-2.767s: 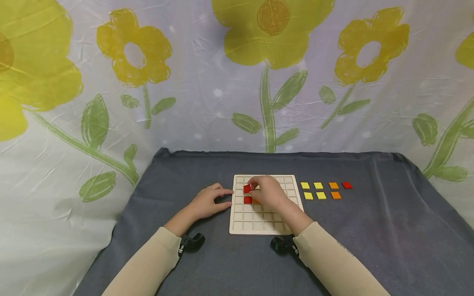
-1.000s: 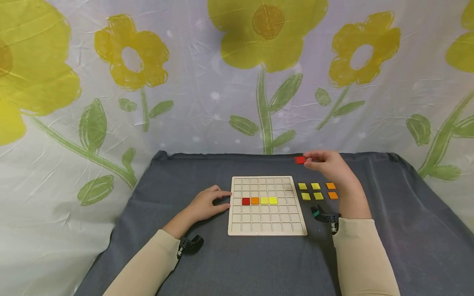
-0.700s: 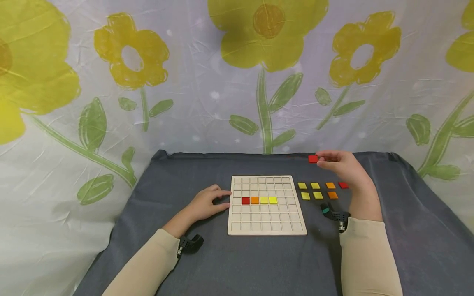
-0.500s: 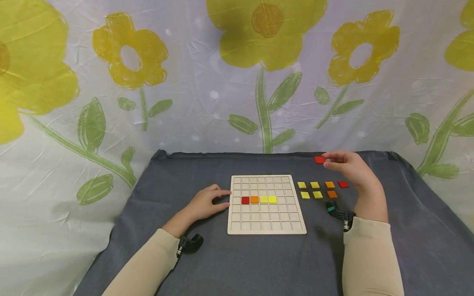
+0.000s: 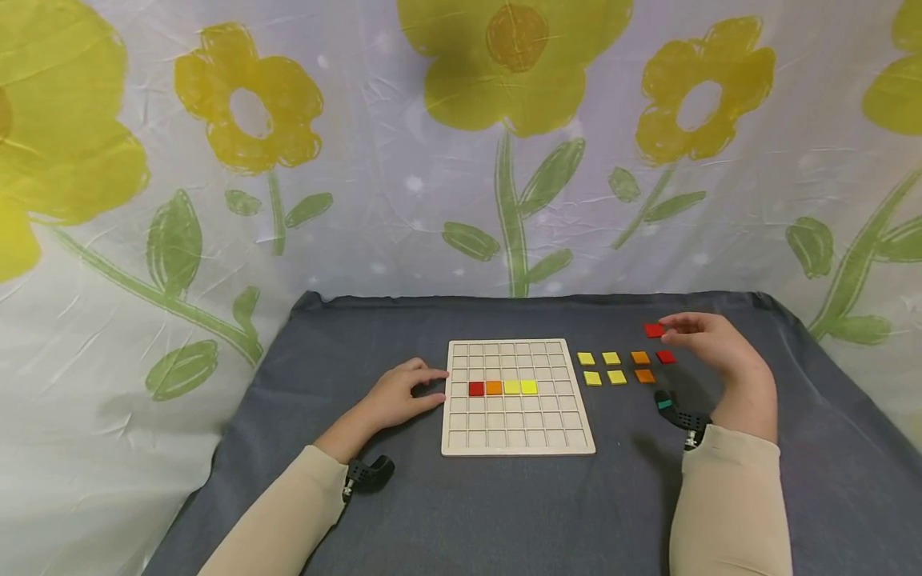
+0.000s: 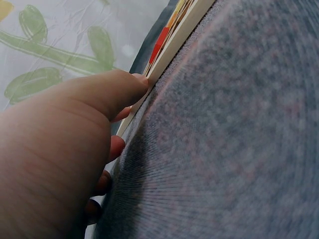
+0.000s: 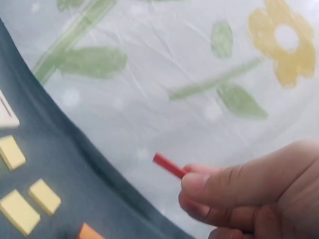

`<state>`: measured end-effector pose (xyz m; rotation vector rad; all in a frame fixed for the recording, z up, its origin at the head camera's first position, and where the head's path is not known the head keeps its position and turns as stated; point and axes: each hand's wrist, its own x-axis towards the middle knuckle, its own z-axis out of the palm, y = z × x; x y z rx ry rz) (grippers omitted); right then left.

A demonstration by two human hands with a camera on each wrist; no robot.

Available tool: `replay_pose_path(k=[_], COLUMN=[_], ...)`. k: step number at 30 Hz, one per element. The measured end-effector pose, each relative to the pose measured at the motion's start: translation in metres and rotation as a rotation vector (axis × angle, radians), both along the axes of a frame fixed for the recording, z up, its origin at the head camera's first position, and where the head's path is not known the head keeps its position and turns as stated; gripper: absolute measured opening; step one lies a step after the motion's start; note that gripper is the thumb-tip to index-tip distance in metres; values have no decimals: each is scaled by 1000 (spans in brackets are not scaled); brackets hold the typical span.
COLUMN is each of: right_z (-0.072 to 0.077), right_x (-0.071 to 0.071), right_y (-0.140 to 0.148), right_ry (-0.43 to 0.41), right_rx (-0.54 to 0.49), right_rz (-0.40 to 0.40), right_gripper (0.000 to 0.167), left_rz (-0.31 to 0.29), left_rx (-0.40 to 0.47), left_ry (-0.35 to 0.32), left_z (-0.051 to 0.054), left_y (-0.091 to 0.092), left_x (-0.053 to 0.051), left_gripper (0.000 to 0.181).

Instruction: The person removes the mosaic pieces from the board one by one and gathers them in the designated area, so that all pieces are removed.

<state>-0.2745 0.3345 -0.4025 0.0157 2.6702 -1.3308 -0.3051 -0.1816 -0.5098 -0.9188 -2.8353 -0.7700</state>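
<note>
Between thumb and fingers my right hand (image 5: 709, 342) pinches a red square tile (image 5: 653, 330), held above the cloth behind the loose tiles. In the right wrist view that red tile (image 7: 168, 165) appears edge-on at the fingertips. My left hand (image 5: 399, 394) touches the left edge of a wooden grid board (image 5: 519, 440) with thumb and index fingertips, its fingers extended. One row of the board holds a red tile (image 5: 476, 389), an orange tile (image 5: 493, 388) and two yellow tiles (image 5: 520, 387) side by side.
Right of the board lie several yellow tiles (image 5: 592, 378), two orange tiles (image 5: 640, 358) and another red tile (image 5: 666, 357). Dark grey cloth (image 5: 504, 512) covers the table. A flower-printed curtain (image 5: 389, 200) hangs behind it.
My right hand lifted a red tile off the board and carried it rightward past the loose tiles, recently lowering a little. My left hand stayed at the board's edge.
</note>
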Motion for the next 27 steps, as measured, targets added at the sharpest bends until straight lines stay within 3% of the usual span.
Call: replay_pose_path(k=[10, 17, 27], right_z=[-18, -30, -42], right_x=[-1, -3, -7], right_y=[22, 32, 32], right_ry=[-119, -172, -226], right_rx=[47, 137, 135], right_rz=[-2, 12, -85], right_gripper=[54, 50, 42], left_rz=[2, 16, 12], left_rx=[-7, -24, -19], left_ry=[-4, -8, -17], left_z=[0, -2, 1], left_y=[1, 0, 2], left_x=[1, -1, 1], left_gripper=[45, 45, 45])
